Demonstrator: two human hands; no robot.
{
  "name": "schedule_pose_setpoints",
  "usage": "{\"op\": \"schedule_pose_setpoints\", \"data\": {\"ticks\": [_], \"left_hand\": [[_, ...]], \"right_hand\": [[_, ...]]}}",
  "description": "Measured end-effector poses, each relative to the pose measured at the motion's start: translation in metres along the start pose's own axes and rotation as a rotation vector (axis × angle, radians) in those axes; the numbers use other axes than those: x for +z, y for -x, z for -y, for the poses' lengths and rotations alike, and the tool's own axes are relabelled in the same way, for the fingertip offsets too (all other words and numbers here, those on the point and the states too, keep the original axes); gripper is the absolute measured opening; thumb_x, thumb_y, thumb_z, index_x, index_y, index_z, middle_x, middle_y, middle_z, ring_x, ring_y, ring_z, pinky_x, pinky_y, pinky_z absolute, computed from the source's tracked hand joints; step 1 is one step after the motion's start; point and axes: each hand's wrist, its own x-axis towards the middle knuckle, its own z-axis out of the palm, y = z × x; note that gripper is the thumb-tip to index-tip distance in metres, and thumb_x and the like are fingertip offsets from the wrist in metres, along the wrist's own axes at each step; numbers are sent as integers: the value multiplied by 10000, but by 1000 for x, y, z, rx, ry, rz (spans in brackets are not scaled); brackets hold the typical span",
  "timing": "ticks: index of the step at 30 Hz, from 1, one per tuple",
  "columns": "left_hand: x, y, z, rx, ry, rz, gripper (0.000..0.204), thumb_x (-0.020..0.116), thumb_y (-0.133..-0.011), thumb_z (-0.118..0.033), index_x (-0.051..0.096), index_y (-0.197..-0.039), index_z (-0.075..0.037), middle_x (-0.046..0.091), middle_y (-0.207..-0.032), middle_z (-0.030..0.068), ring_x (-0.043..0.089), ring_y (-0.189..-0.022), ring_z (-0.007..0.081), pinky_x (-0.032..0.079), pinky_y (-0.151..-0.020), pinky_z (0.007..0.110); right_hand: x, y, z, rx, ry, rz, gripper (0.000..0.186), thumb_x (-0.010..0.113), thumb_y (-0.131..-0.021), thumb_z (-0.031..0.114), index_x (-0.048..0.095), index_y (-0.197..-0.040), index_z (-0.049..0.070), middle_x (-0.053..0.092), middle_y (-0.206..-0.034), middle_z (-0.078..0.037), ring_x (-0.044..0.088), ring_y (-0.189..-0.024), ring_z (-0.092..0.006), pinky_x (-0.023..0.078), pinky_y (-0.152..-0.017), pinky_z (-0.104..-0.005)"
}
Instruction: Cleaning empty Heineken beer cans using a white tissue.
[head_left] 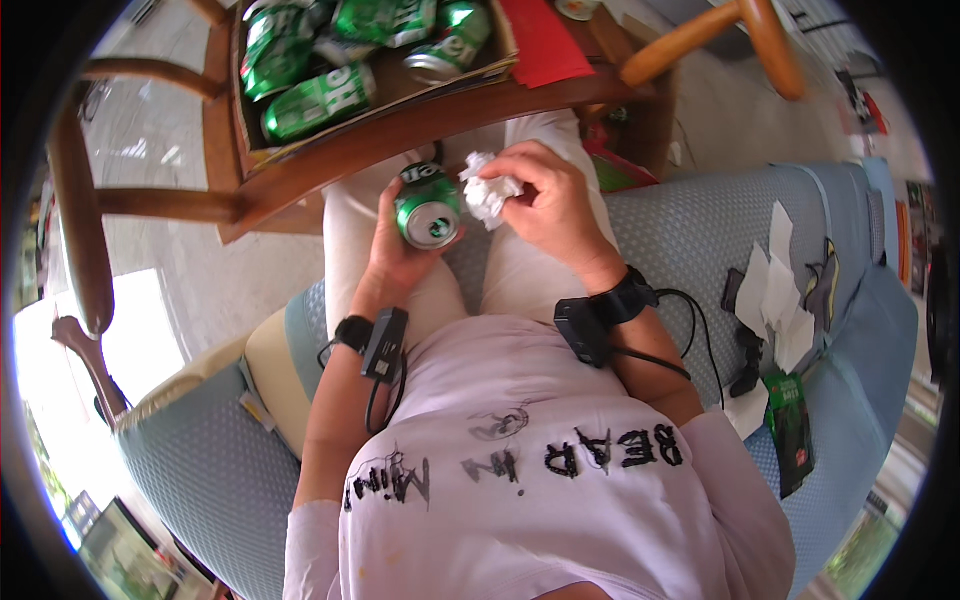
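Note:
My left hand [397,262] is wrapped round a green drink can [428,205] above my lap. The can's silver top tilts toward me, and its mouth is open. Close to the can's right side, my right hand [550,200] pinches a crumpled white tissue [488,190]. A narrow gap shows between the tissue and the can. Most of the left fingers are hidden behind the can. Both wrists wear black straps with small dark boxes and cables.
Ahead of my knees, a cardboard box [440,85] of several green cans rests on a wooden chair [410,135], with red paper [548,45] beside it. On the blue sofa [680,215], to my right, lie white papers [775,290] and a green-black packet [790,430].

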Motion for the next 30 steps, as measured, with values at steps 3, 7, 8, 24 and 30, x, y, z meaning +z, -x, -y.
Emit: {"op": "schedule_pose_setpoints", "data": {"ticks": [3,7,8,24,30], "left_hand": [[-5,0,-1,-43,-18,31,560,574,-825,-579,579,-1172,-138,639,-1110,63,600,-1013,237,501,-800,447],[-6,8,-3,-9,-170,127,520,558,-835,-559,611,-1107,-119,681,-971,40,666,-856,206,554,-646,366],[-4,9,-1,18,-202,113,527,563,-831,-557,608,-1114,-114,678,-977,51,662,-855,213,549,-656,371],[-20,16,-7,6,-157,248,746,557,-827,-628,497,-1257,-21,599,-1130,156,606,-920,298,529,-753,451],[22,23,-1,235,-342,189,592,560,-885,-494,498,-1267,-45,603,-1157,129,603,-1017,279,495,-893,430]], "right_hand": [[14,8,-12,-22,-34,73,247,651,-667,-19,671,-896,69,626,-894,-99,631,-792,-287,513,-688,-361],[29,14,-22,5,-74,175,297,669,-663,-40,602,-930,69,621,-896,-87,623,-866,-266,500,-726,-345],[26,15,-24,30,-96,183,307,676,-656,-33,592,-936,61,626,-891,-88,628,-860,-266,502,-720,-335],[25,14,-63,677,-856,61,220,502,-700,-3,545,-912,40,529,-809,-10,477,-691,-101,390,-580,-233],[13,21,-63,540,-824,26,162,521,-741,22,549,-900,44,511,-788,-3,480,-702,-90,393,-590,-241]]}}
